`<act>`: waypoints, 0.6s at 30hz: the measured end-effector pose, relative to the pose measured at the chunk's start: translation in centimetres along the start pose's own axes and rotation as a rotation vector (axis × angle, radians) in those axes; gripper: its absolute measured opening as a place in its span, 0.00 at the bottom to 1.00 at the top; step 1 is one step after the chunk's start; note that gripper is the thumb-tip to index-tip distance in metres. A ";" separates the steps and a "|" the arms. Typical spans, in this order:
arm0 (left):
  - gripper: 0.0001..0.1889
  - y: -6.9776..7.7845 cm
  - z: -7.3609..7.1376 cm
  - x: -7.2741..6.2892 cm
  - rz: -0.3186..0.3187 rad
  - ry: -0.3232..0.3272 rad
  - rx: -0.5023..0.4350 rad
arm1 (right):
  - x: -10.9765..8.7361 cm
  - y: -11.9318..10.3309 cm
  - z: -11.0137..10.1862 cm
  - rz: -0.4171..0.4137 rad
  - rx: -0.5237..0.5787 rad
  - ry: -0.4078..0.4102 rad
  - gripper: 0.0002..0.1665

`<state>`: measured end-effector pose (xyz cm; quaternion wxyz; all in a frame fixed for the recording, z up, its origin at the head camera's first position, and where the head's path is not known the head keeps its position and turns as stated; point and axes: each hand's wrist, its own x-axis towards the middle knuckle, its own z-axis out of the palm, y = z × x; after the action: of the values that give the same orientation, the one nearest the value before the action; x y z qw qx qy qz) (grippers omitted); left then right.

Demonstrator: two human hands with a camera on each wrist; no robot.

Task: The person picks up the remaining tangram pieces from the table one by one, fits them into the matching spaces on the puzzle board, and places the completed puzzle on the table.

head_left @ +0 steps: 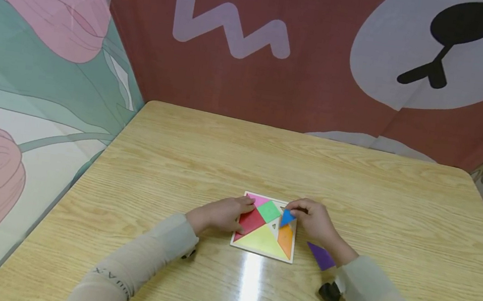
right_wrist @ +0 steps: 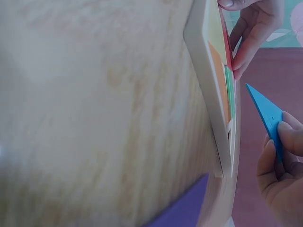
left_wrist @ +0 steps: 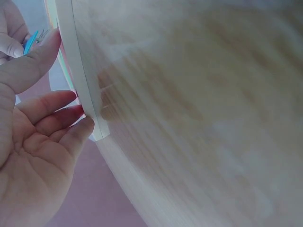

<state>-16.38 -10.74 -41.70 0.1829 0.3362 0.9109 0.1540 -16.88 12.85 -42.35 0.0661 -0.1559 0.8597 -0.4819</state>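
A square tangram board [head_left: 261, 253] lies on the table, filled in part with red, pink, green, yellow and orange pieces. Above its right side, my right hand [head_left: 315, 222] pinches a blue triangle [right_wrist: 269, 116] between thumb and fingers; the right wrist view shows it raised off the board. My left hand [head_left: 223, 213] rests on the board's left edge, fingertips on the red triangle [head_left: 251, 224], its fingers fairly straight. A bare white gap with a small mark [head_left: 274, 226] shows between the green square [head_left: 269, 211] and the yellow triangle [head_left: 263, 240].
A purple piece [head_left: 320, 256] lies on the table right of the board, below my right wrist. The wooden table [head_left: 205, 151] reaches back to a printed cloth [head_left: 241, 84]. Dark wrist-camera parts [head_left: 329, 294] hang by the right sleeve.
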 end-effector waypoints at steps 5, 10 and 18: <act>0.33 0.0 0.1 0.0 0.001 0.000 -0.001 | 0.0 0.0 0.4 -0.038 -0.020 -0.021 0.08; 0.33 0.0 0.1 0.1 0.004 -0.001 -0.002 | 0.0 0.1 0.6 -0.054 -0.026 -0.055 0.08; 0.33 -0.1 0.1 0.1 0.004 -0.003 0.009 | 0.1 -0.1 0.6 -0.044 -0.040 -0.107 0.08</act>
<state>-16.48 -10.73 -41.87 0.1825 0.3392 0.9106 0.1498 -16.80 12.33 -42.60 0.0979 -0.2016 0.8608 -0.4570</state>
